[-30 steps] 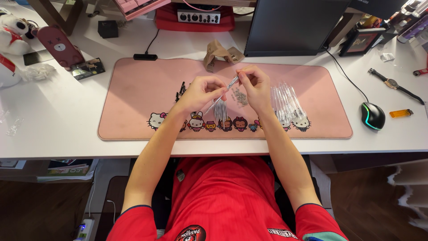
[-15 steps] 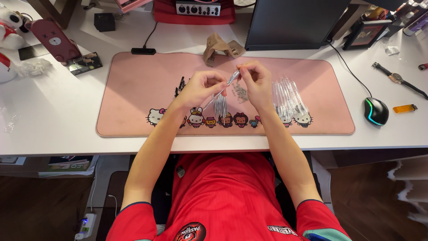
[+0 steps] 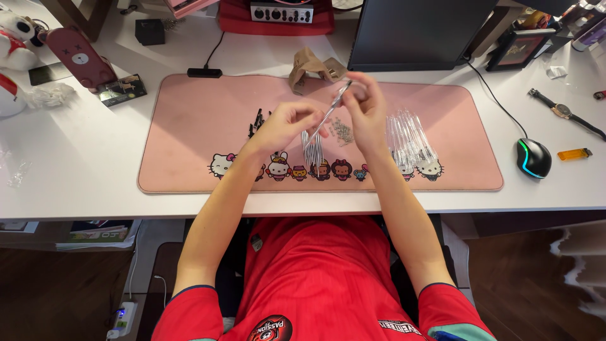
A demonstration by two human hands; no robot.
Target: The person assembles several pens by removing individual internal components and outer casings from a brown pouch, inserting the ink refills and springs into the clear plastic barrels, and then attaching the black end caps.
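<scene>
1. Both of our hands are working up above the pink mat (image 3: 189, 126). Our left hand (image 3: 284, 124) is pinching the low end of a thin see-through pen tube (image 3: 328, 113), with the fingers closed tight on it.
2. Our right hand (image 3: 366, 107) is holding the top end of the same tube, fingers curled close around it. We cannot tell what the fingertips are doing at the tip, because it is too small to see.
3. We are holding the tube slanted between the two hands, up off the mat. We think that is so both ends are easy to reach.
4. A bunch of thin pen insides (image 3: 312, 150) is lying on the mat right under our left hand. We think it is kept near so we can grab one fast.
5. A pile of clear tubes (image 3: 410, 136) is lying just beside our right arm, near the cartoon pictures on the mat.
6. Some little black bits (image 3: 257, 120) are sitting left of our left hand, and some tiny shiny bits (image 3: 342, 131) are lying between our hands. Each kind seems to have its own spot.
7. The mat is lying on a white desk (image 3: 76, 170). A crumpled brown paper (image 3: 312, 66) is sitting at the far edge of the mat.
8. A dark screen (image 3: 416, 31) is standing at the back. A mouse (image 3: 533, 158), a watch (image 3: 562, 112) and an orange lighter (image 3: 576, 153) are on the right. A dark wood floor is showing under the desk.
</scene>
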